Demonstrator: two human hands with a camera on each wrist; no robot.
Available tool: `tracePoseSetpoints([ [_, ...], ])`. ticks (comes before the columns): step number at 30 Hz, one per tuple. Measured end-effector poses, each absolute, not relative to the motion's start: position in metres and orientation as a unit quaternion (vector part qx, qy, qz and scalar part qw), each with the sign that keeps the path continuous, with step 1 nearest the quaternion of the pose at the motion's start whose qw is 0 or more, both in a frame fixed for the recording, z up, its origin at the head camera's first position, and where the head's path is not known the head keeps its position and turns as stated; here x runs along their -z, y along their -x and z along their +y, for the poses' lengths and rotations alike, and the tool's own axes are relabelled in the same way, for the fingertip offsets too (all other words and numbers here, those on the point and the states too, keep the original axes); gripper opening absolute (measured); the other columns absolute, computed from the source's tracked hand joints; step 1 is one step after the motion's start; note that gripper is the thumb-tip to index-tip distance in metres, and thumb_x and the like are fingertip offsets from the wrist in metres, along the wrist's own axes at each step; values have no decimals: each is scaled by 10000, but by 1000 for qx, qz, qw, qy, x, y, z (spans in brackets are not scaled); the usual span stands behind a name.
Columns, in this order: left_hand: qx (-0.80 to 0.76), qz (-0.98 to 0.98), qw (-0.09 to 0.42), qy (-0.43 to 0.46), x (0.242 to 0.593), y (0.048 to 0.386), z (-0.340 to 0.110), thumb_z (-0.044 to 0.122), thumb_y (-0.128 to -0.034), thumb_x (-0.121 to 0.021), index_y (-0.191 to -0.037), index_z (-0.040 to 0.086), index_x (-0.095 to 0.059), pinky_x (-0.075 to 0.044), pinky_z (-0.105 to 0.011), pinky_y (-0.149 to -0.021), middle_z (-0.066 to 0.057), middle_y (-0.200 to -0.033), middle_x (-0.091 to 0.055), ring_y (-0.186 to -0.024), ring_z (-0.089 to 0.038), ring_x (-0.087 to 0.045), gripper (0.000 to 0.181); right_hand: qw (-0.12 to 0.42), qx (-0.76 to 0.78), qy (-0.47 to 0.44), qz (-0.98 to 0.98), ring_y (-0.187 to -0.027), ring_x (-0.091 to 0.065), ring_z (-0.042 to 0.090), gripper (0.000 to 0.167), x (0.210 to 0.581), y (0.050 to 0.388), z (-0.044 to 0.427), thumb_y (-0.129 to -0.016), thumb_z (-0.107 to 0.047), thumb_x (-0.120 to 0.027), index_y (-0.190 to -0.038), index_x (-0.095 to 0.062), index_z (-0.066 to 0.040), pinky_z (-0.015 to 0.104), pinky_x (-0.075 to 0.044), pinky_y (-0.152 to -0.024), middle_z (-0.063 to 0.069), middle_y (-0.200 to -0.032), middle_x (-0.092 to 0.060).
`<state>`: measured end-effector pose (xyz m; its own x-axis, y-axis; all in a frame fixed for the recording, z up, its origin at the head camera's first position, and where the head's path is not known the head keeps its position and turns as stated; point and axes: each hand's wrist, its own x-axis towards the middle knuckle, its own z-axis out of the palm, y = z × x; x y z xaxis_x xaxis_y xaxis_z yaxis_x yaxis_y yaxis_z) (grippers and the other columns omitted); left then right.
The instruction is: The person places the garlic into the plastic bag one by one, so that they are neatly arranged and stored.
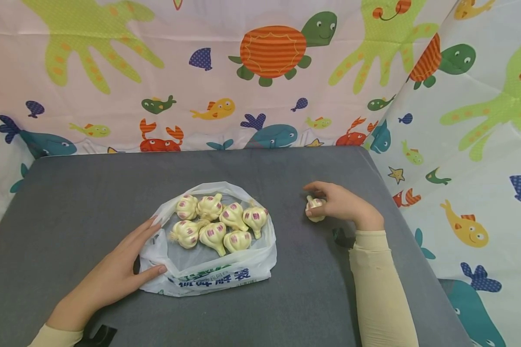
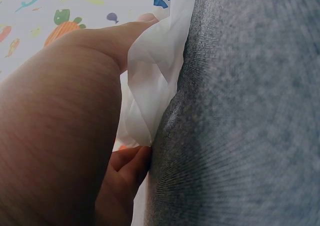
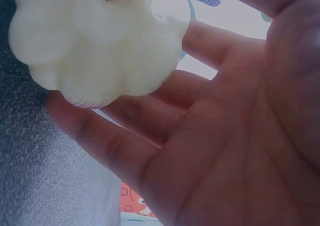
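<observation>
A white plastic bag [image 1: 260, 255] with its mouth rolled open lies on the grey table, holding several garlic bulbs [image 1: 212, 235]. My left hand [image 1: 117, 270] rests against the bag's left side, fingers along its edge and thumb at the front; the left wrist view has the bag's crumpled plastic [image 2: 155, 81] between thumb and fingers. To the right of the bag, a single garlic bulb [image 1: 316, 208] sits on the table. Around it is my right hand [image 1: 345, 205], with fairly straight fingers behind the bulb [image 3: 100, 46] and the thumb beside it. Firm contact cannot be told.
The grey table [image 1: 299, 303] extends around the bag on all sides. Behind it and to the right hangs a curtain [image 1: 282, 115] printed with sea animals. A dark strap piece [image 1: 342, 238] shows beneath the right wrist.
</observation>
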<state>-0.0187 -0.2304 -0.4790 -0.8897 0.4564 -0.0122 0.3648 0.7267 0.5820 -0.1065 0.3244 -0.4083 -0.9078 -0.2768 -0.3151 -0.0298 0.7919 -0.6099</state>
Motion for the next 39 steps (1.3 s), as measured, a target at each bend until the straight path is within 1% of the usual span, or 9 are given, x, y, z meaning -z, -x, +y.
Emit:
tracePoseSetpoints([
  [5, -295, 926, 75, -222, 479, 18, -230, 603, -946, -811, -1747, 228, -287, -358, -793, -1112, -111, -1809, -203, -1586, -467, -298, 1028, 196, 311, 76, 927, -1426, -531, 404, 688, 408, 107, 325, -940, -273, -851, -1558, -581, -136, 655, -471, -1107, 153, -1553, -587],
  [11, -294, 926, 71, -225, 479, 19, -231, 594, -947, -815, -1747, 238, -285, -363, -792, -1107, -107, -1809, -205, -1585, -462, -303, 1024, 194, 311, 82, 927, -1403, -549, 395, 669, 408, 107, 327, -953, -252, -841, -1557, -581, -129, 634, -487, -1091, 149, -1541, -597],
  [20, -297, 926, 68, -224, 482, 18, -232, 586, -945, -822, -1748, 248, -282, -364, -788, -1109, -85, -1813, -199, -1590, -445, -299, 1025, 188, 320, 87, 924, -1381, -574, 379, 646, 408, 107, 327, -939, -201, -854, -1529, -608, -103, 598, -518, -1061, 114, -1506, -627],
  [32, -299, 924, 59, -231, 482, 18, -232, 549, -951, -833, -1745, 237, -291, -372, -786, -1100, -93, -1808, -214, -1584, -446, -310, 1011, 182, 315, 98, 926, -1278, -618, 348, 612, 408, 106, 327, -953, -204, -845, -1514, -625, -98, 557, -548, -1009, 99, -1440, -660],
  [39, -299, 924, 54, -232, 483, 17, -232, 540, -944, -844, -1742, 228, -300, -379, -781, -1099, -85, -1807, -219, -1580, -441, -318, 1015, 181, 315, 96, 927, -1260, -623, 345, 616, 409, 107, 327, -954, -229, -847, -1513, -624, -96, 551, -549, -1001, 103, -1441, -658],
])
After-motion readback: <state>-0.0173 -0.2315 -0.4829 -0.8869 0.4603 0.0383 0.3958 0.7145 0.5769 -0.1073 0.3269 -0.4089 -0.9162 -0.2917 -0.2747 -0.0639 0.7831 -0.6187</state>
